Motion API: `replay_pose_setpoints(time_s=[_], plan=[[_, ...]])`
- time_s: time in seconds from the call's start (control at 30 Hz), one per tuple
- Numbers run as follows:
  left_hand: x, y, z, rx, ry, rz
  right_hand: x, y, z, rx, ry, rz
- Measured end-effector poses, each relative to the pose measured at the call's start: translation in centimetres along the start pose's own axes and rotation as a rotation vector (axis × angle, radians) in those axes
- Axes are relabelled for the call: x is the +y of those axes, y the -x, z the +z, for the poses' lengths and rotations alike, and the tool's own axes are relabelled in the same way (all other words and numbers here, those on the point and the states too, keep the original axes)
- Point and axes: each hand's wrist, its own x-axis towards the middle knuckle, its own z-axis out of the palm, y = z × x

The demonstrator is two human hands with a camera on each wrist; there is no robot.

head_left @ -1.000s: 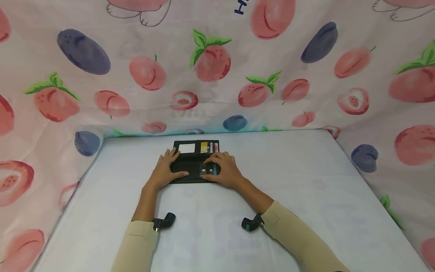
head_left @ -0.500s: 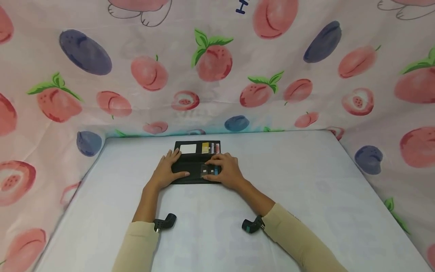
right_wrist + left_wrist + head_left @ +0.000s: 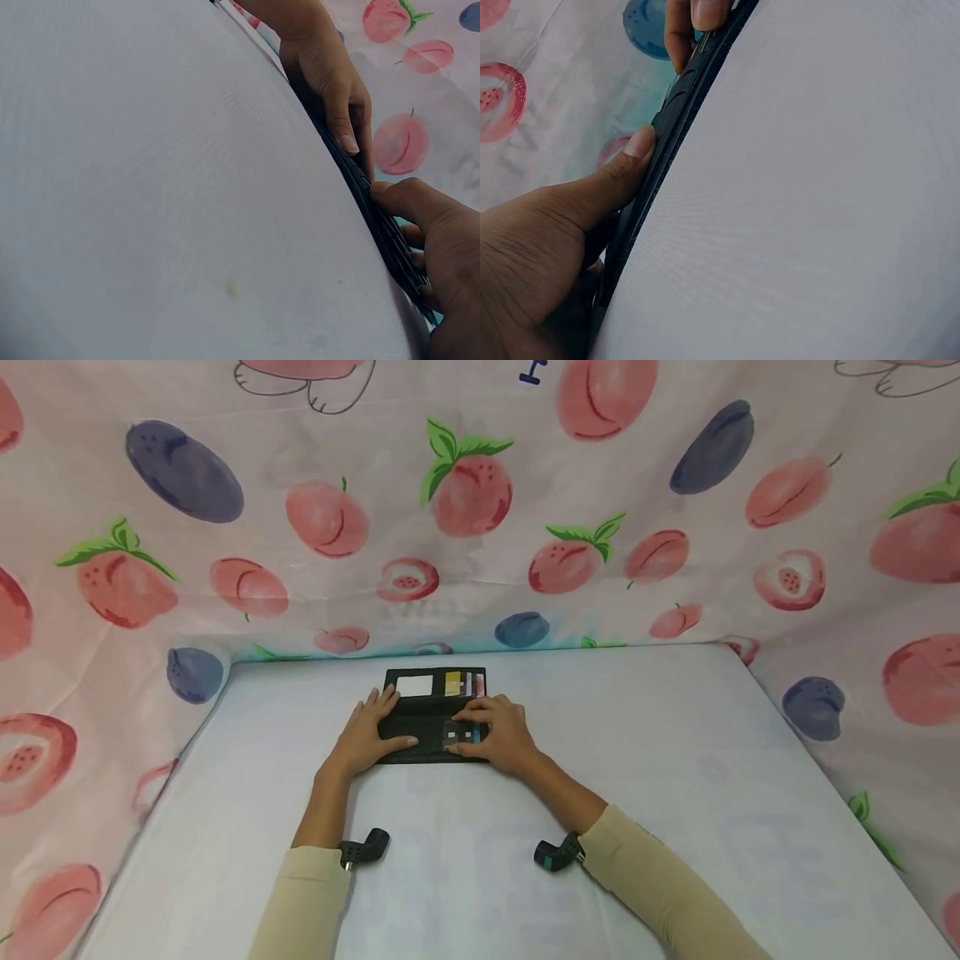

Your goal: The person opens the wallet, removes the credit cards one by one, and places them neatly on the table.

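A black wallet point(image 3: 420, 725) lies unfolded on the table, its long sides running left to right. My left hand point(image 3: 356, 743) rests on its left end with fingers spread, the thumb laid over the lower panel. At the right end, my right hand point(image 3: 506, 737) pinches a dark card point(image 3: 452, 735) in the lower panel, thumb at the near edge and fingers at the far edge. The palm hides the wallet's right end. Low along the tabletop, the left wrist view shows the wallet point(image 3: 676, 101) edge-on, and the right wrist view shows both hands over it.
The wallet's upper panel has a white window point(image 3: 415, 686) and slots with a yellow card point(image 3: 453, 683) and other cards. A white cloth covers the table point(image 3: 450, 868). Behind and beside it hangs a fruit-printed curtain point(image 3: 405, 518). Each wrist wears a small black camera point(image 3: 367, 846).
The view shifts slightly. Both hands keep their places on the wallet, and the cards look the same.
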Motion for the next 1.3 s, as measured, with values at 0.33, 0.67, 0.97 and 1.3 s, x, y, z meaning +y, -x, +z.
replay_pose_setpoints(time_s=[0.33,0.67,0.97,1.3], plan=[[0.0,0.2,0.0,-0.003,0.003,-0.001,0.0,0.1,-0.2,0.015,-0.035,-0.02],[0.0,0.1,-0.3,-0.007,0.003,-0.009,0.0,0.0,-0.7,0.016,-0.1,-0.04],[-0.1,-0.1,-0.1,-0.003,-0.008,-0.002,0.8,-0.1,-1.3,-0.037,-0.152,-0.01],[-0.3,0.0,-0.1,0.001,-0.007,0.004,0.2,0.2,-1.4,-0.078,-0.074,-0.034]])
